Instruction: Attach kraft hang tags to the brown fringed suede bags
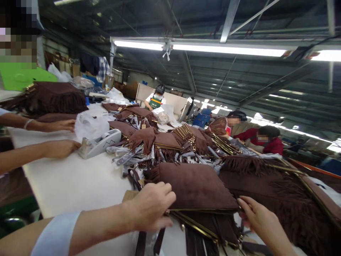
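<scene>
A flat brown bag [193,185] with a gold-coloured zip along its near edge lies in front of me. My left hand [154,204] is closed at its near left corner, fingers curled over the edge and thumb below; its exact grip is partly hidden. Thumb and fingers of my right hand [257,215] pinch the near right corner. Beneath it is another brown bag [210,225] with a gold-coloured bar. Dark straps [194,243] hang toward me below the bags.
Fringed brown bags [167,140] and plastic-wrapped straps cover the middle of the white table [80,181]. A grey tape dispenser [102,142] stands on the left, with a co-worker's hands [62,147] beside it. More fringed bags [282,192] lie at right. Other people [157,97] work farther back.
</scene>
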Demonstrator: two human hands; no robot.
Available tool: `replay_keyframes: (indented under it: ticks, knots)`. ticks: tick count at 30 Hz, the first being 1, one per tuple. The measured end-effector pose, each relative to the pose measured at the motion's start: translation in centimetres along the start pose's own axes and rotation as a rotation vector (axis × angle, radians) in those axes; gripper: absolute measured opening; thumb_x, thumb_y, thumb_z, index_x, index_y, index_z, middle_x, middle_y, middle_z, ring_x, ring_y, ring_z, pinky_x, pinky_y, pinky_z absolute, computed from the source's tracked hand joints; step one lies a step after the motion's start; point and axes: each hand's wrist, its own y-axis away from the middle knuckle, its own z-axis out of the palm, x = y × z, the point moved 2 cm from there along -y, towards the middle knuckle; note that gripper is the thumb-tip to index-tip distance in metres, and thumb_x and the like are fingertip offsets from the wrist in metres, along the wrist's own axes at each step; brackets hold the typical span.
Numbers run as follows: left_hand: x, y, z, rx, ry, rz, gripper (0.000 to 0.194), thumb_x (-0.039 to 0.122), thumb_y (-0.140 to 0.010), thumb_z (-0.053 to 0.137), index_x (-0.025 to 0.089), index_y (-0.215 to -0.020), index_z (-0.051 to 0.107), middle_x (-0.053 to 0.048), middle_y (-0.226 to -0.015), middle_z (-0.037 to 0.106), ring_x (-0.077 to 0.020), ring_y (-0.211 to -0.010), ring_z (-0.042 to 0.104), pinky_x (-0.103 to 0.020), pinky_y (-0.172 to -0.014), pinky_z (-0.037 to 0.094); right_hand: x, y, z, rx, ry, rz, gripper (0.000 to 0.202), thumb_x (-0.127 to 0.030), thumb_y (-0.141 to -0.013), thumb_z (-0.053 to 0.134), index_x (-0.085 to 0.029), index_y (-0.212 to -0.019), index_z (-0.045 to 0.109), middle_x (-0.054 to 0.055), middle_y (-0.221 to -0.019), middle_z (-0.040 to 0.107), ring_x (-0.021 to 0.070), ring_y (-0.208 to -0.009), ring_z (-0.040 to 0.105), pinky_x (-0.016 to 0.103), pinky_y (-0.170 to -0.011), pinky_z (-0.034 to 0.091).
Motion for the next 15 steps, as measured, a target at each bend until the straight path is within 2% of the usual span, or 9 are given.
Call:
replay_keyframes:
  ticks: [2,3,5,7,9,11,13,15]
  knots:
    - [1.5,-0.4,1.0,-0.045,-0.076,0.049,0.031,0.031,-0.073,0.068,0.016,-0.096,0.055,-0.01,-0.1,0.058,-0.0277,-0.087,0.056,-0.036,-0.065,0.052,-0.4,0.4,-0.7,0.028,0.027,-0.082,0.023,-0.041,-0.068,0.054,-0.027,-0.084,0.065,0.005,-0.085,0.075,0.0249,-0.067,0.07,0.031,-0.056,0.052]
    - [1.7,-0.6,1.2,-0.067,-0.09,0.066,0.029,0.023,-0.072,0.066,0.015,-0.097,0.055,-0.011,-0.102,0.058,-0.0276,-0.088,0.056,-0.035,-0.064,0.052,-0.6,0.6,-0.9,0.021,0.008,-0.078,0.024,-0.041,-0.069,0.054,-0.027,-0.084,0.065,0.005,-0.081,0.074,0.0249,-0.065,0.069,0.031,-0.054,0.051]
    - [1.1,-1.3,0.9,-0.095,-0.055,0.049,0.027,0.012,-0.07,0.058,0.016,-0.096,0.055,-0.011,-0.101,0.06,-0.0261,-0.087,0.057,-0.034,-0.065,0.051,-1.2,1.3,-1.0,-0.016,-0.109,0.034,0.029,-0.047,-0.071,0.052,-0.025,-0.085,0.065,0.004,-0.064,0.071,0.0233,-0.055,0.066,0.03,-0.046,0.048]
    - [-0.6,-2.7,-0.7,-0.112,0.054,0.012,0.028,0.007,-0.069,0.054,0.017,-0.095,0.055,-0.008,-0.095,0.062,-0.0234,-0.084,0.058,-0.033,-0.069,0.051,-2.0,1.9,-1.3,-0.005,-0.292,0.184,0.036,-0.052,-0.071,0.054,-0.022,-0.088,0.064,0.001,-0.051,0.063,0.0199,-0.044,0.059,0.026,-0.039,0.044]
    - [-2.8,-4.7,-3.1,-0.168,0.228,0.015,0.027,0.004,-0.067,0.054,0.018,-0.09,0.057,-0.003,-0.084,0.062,-0.0195,-0.079,0.058,-0.031,-0.074,0.049,-3.2,2.2,-2.0,0.064,-0.485,0.27,0.04,-0.052,-0.066,0.062,-0.019,-0.089,0.064,-0.001,-0.05,0.061,0.0152,-0.041,0.055,0.022,-0.037,0.041]
    - [-5.0,-6.9,-5.6,-0.296,0.483,0.027,0.026,0.004,-0.062,0.058,0.018,-0.083,0.058,0.001,-0.076,0.058,-0.0164,-0.073,0.056,-0.029,-0.072,0.049,-4.8,1.9,-3.3,0.144,-0.613,0.293,0.04,-0.047,-0.062,0.069,-0.019,-0.09,0.064,-0.001,-0.054,0.063,0.0116,-0.042,0.054,0.018,-0.037,0.041]
    - [-6.9,-8.8,-7.7,-0.413,0.694,-0.004,0.026,0.007,-0.06,0.061,0.018,-0.084,0.058,0.003,-0.073,0.056,-0.0146,-0.067,0.054,-0.028,-0.064,0.05,-6.2,0.9,-4.8,0.172,-0.726,0.308,0.037,-0.041,-0.06,0.072,-0.019,-0.089,0.064,0.001,-0.061,0.066,0.0112,-0.048,0.059,0.016,-0.041,0.045]
    - [-8.3,-10.2,-9.3,-0.451,0.781,-0.026,0.028,0.013,-0.062,0.062,0.018,-0.089,0.059,0.003,-0.075,0.056,-0.0147,-0.066,0.056,-0.027,-0.059,0.051,-7.3,-0.4,-6.3,0.18,-0.803,0.254,0.031,-0.036,-0.061,0.071,-0.02,-0.086,0.062,0.004,-0.068,0.069,0.0144,-0.059,0.066,0.018,-0.048,0.052]
